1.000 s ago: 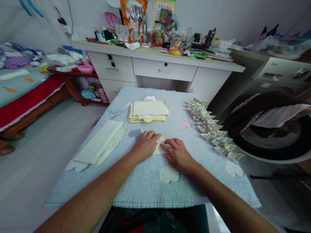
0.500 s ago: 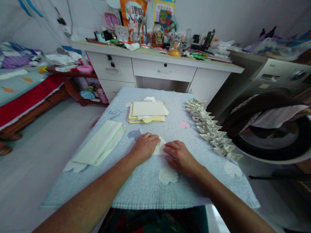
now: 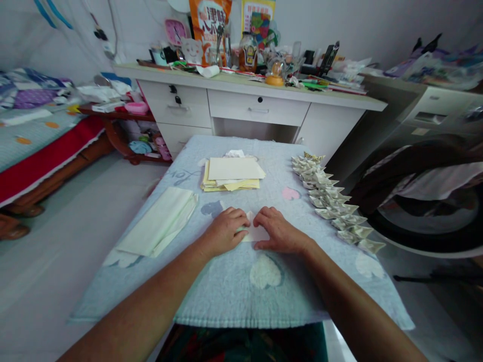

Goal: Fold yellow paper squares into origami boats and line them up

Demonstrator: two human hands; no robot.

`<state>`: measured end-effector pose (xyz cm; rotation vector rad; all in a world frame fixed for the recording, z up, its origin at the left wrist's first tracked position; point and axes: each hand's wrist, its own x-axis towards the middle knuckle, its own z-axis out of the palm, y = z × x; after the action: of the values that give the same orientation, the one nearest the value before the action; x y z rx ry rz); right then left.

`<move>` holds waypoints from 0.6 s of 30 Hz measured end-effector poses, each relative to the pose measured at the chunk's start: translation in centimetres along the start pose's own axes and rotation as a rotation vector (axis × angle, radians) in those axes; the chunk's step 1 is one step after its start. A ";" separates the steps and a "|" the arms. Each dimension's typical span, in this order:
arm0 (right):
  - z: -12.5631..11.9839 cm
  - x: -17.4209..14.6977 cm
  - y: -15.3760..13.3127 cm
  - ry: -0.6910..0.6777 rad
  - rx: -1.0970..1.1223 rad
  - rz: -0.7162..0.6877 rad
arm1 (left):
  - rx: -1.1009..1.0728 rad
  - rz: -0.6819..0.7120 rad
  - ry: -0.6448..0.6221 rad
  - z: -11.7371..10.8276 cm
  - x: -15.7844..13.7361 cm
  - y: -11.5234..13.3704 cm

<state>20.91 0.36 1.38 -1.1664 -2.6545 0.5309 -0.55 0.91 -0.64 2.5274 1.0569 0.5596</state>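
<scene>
Lying nearest, on the near side of a small folded paper [image 3: 258, 234]: a pale heart [image 3: 266, 272] printed on the cloth of the cloth-covered table [image 3: 211, 296]. Lying flat on that cloth, between two hands: the folded paper itself, partly hidden by fingers.

Touching the left side of the folded paper: left hand [image 3: 227, 232], fingers curled, thumb just below the fingertips; pinch or mere contact, impossible to tell. Touching the right side of the folded paper: right hand [image 3: 279, 232], partly open, thumb and forefinger spread apart with paper visible in the gap.

Well left of the folded paper: larger folded sheets [image 3: 160, 221], pale green, set aslant. Well right of the folded paper: overlapping folded paper boats [image 3: 334, 201] in a slanting line, the farthest dark-patterned.

Directly beyond the folded paper: a paper stack [image 3: 237, 169], cream on top, yellow beneath, with crumpled white paper [image 3: 234, 153] just past it. Far beyond the folded paper: a drawered table [image 3: 260, 113] bearing an orange bag [image 3: 210, 30] and a jar [image 3: 248, 53]. Far right of the folded paper: a washing machine [image 3: 418, 113].
</scene>
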 end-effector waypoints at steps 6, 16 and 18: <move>0.8 -0.4 0.2 0.056 0.022 0.003 | -0.072 0.002 -0.076 -0.6 -0.1 0.0; 0.9 -0.6 0.3 0.075 0.053 0.011 | -0.108 -0.018 -0.094 -0.8 -0.2 -0.1; 0.9 -0.6 0.4 0.077 0.058 0.012 | -0.118 -0.014 -0.091 -0.8 -0.2 -0.2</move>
<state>21.29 -0.09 0.42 -1.1624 -2.5524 0.5495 -1.18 1.03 -0.10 2.4174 0.9788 0.4830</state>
